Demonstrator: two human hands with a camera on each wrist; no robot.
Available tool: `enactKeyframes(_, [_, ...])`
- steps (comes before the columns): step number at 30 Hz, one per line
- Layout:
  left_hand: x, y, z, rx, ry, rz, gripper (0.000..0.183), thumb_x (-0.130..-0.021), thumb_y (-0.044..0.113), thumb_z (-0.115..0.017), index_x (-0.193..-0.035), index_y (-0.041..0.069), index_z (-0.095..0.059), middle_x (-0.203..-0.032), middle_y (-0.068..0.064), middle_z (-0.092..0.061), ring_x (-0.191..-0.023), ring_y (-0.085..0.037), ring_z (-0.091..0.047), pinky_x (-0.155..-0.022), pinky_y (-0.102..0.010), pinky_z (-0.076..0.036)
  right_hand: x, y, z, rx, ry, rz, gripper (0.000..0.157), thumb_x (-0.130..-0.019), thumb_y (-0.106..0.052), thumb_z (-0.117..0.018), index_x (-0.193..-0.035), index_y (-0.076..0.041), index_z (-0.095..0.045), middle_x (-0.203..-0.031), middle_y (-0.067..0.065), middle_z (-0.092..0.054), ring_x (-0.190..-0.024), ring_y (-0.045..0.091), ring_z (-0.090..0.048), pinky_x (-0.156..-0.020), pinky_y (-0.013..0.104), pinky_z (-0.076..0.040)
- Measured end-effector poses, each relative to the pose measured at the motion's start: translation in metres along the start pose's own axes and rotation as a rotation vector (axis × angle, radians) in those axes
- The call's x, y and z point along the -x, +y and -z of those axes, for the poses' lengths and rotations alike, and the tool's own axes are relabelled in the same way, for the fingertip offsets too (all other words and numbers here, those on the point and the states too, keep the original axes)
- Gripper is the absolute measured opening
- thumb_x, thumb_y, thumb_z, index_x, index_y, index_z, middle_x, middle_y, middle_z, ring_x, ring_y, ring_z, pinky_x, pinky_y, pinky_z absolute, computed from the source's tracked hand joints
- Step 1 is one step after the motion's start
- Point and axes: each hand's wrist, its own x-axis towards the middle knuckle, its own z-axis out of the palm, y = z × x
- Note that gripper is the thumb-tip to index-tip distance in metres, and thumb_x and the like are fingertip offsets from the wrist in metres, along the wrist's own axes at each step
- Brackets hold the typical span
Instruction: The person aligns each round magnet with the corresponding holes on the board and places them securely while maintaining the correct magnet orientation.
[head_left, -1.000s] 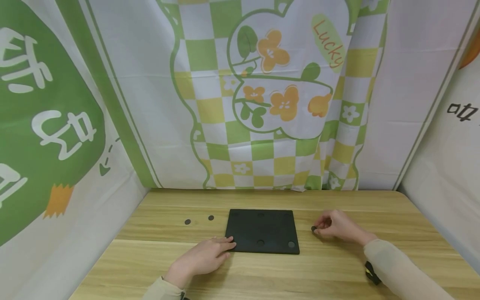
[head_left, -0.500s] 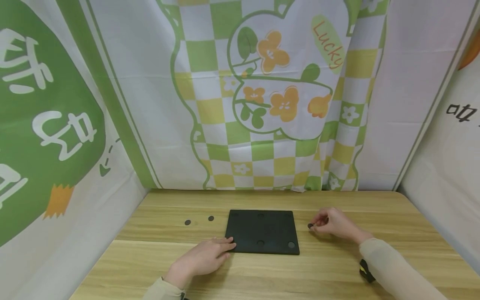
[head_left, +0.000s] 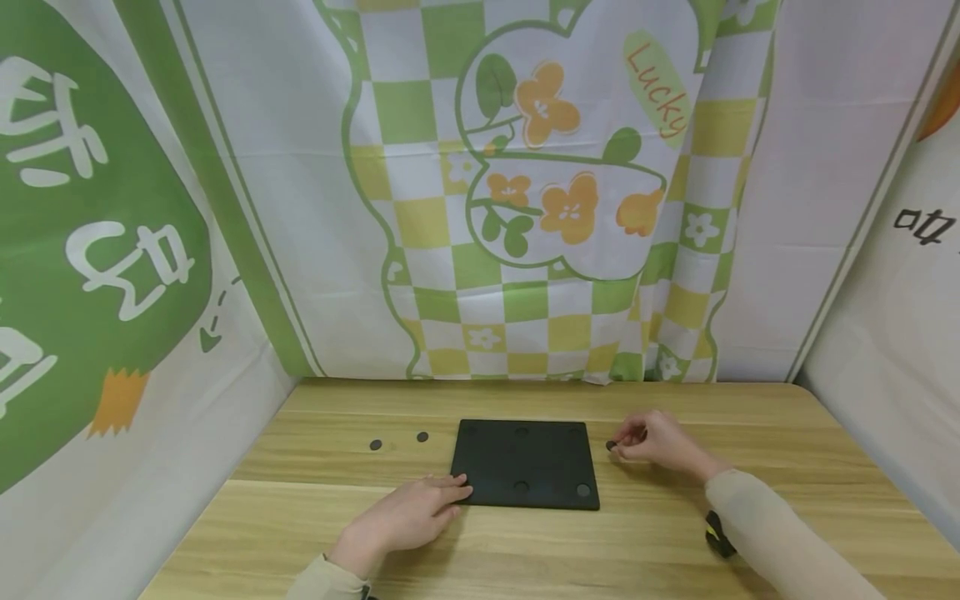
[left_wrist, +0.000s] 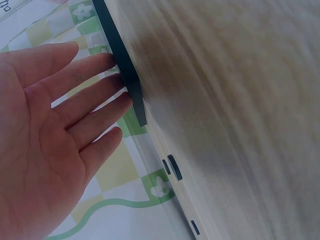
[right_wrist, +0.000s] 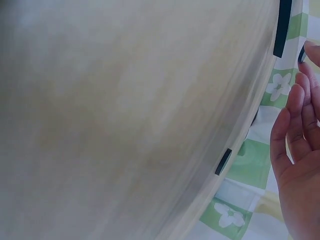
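Note:
A flat black rectangular board (head_left: 525,462) with several round spots along its edges lies on the table. The spot (head_left: 582,490) at its near right corner looks greyer than the others. My left hand (head_left: 408,510) rests straight fingertips on the board's near left corner; in the left wrist view those fingers (left_wrist: 95,97) touch the board's edge (left_wrist: 122,62). Just off the board's right side, my right hand (head_left: 660,442) pinches a small dark disc (head_left: 611,446) between thumb and fingertips. The right wrist view shows this disc (right_wrist: 301,53) at the fingertips, raised off the table.
Two dark discs, one (head_left: 376,445) farther left and one (head_left: 422,437) closer to the board, lie on the wooden table (head_left: 570,554). Another dark piece (right_wrist: 223,161) sits on the table in the right wrist view. Printed cloth (head_left: 517,333) hangs behind the table.
My right hand has moved left and slightly away from me, carrying the pinched disc closer to the board. The left hand and the board have stayed put.

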Motion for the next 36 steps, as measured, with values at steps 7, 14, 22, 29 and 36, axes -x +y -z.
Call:
enactKeyframes(7, [0.000,0.000,0.000,0.000,0.002,0.002,0.037,-0.099,0.021,-0.048,-0.134,0.013,-0.055,-0.144,-0.008,-0.047,-0.132,-0.030,-0.045,-0.108,-0.049,-0.038,-0.006,0.001,-0.002,0.000,0.007,0.011,0.006,-0.077,-0.012,-0.076,-0.081,-0.014,-0.072,-0.073,-0.008,-0.066,-0.064,0.000,-0.058,-0.057,0.020,-0.052])
enactKeyframes(14, [0.000,0.000,-0.001,0.005,-0.003,0.006,0.037,-0.099,0.022,-0.048,-0.135,0.014,-0.055,-0.144,-0.007,-0.047,-0.132,-0.030,-0.045,-0.107,-0.049,-0.039,-0.013,0.001,-0.003,0.026,0.002,0.007,0.006,-0.078,-0.015,-0.077,-0.082,-0.017,-0.073,-0.074,-0.009,-0.067,-0.065,-0.001,-0.058,-0.058,0.020,-0.052])
enactKeyframes(22, [-0.001,-0.001,0.000,-0.010,-0.003,-0.003,0.037,-0.099,0.022,-0.048,-0.135,0.014,-0.055,-0.144,-0.007,-0.047,-0.132,-0.029,-0.046,-0.107,-0.049,-0.039,-0.022,0.001,-0.007,0.023,0.001,-0.021,0.006,-0.078,-0.017,-0.077,-0.082,-0.016,-0.073,-0.074,-0.009,-0.068,-0.066,0.000,-0.059,-0.060,0.020,-0.052])
enactKeyframes(29, [0.000,-0.001,-0.001,-0.012,-0.001,-0.002,0.037,-0.099,0.021,-0.048,-0.135,0.014,-0.055,-0.144,-0.007,-0.047,-0.132,-0.028,-0.045,-0.108,-0.048,-0.038,-0.028,0.002,-0.012,0.004,0.009,-0.010,0.007,-0.077,-0.018,-0.078,-0.081,-0.015,-0.072,-0.073,-0.008,-0.067,-0.065,0.000,-0.058,-0.059,0.019,-0.052])
enactKeyframes(36, [0.000,0.000,0.000,-0.015,0.004,-0.006,0.037,-0.099,0.021,-0.048,-0.135,0.013,-0.055,-0.144,-0.007,-0.047,-0.132,-0.027,-0.046,-0.108,-0.048,-0.038,-0.033,0.002,-0.014,-0.001,-0.001,-0.028,0.009,-0.079,-0.019,-0.077,-0.085,-0.014,-0.074,-0.076,-0.008,-0.069,-0.067,0.001,-0.060,-0.061,0.019,-0.052])
